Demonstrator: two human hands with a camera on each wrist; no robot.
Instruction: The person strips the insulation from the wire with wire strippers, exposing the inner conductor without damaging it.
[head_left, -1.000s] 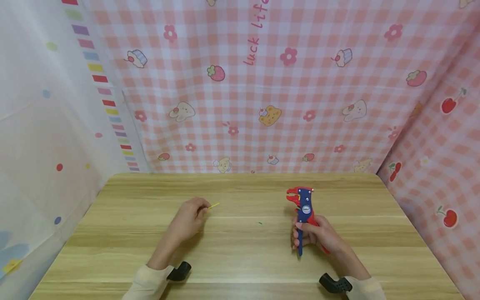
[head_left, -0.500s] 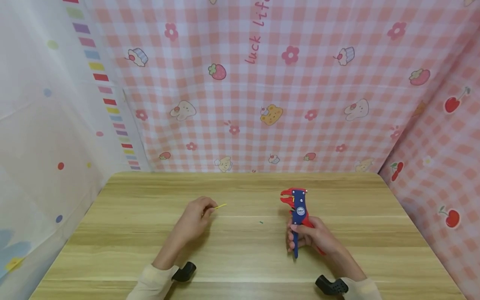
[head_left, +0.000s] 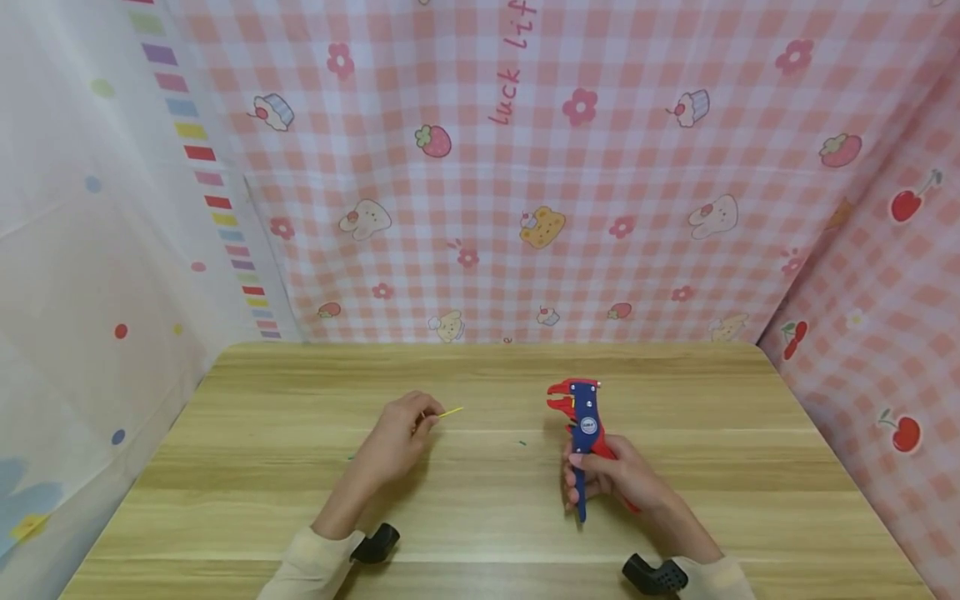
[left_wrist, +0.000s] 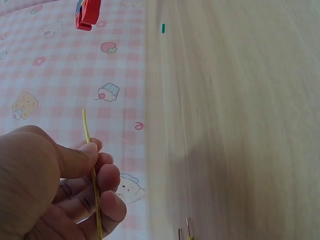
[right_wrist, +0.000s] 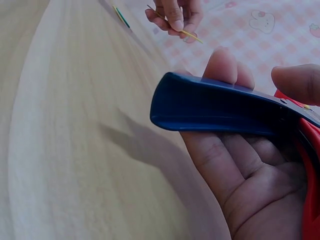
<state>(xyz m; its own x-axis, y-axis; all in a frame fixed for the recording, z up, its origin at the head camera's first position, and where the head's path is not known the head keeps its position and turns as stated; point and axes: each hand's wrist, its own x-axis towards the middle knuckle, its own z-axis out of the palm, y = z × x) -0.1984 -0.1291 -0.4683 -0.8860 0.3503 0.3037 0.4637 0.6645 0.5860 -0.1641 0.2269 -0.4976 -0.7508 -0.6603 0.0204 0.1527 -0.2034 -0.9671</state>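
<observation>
My left hand pinches a thin yellow wire between thumb and fingers, above the left-centre of the table. In the left wrist view the wire sticks up past the thumb tip, and its lower part runs across the fingers. My right hand grips a blue and red wire stripper by its handles, held upright with its red head pointing left. A gap shows between the stripper's red jaws. The wire's tip and the stripper are apart. Seen from the right wrist, the blue handle lies across the fingers.
On the wooden table lies a small green scrap between the hands. Beyond the left hand, yellow and green wires lie on the table; bare copper ends show low in the left wrist view. A checked cloth hangs behind.
The left hand has moved right with the yellow wire, and the right hand has moved left with the wire stripper, narrowing the space between them. A green bit now shows beside the left wrist.
</observation>
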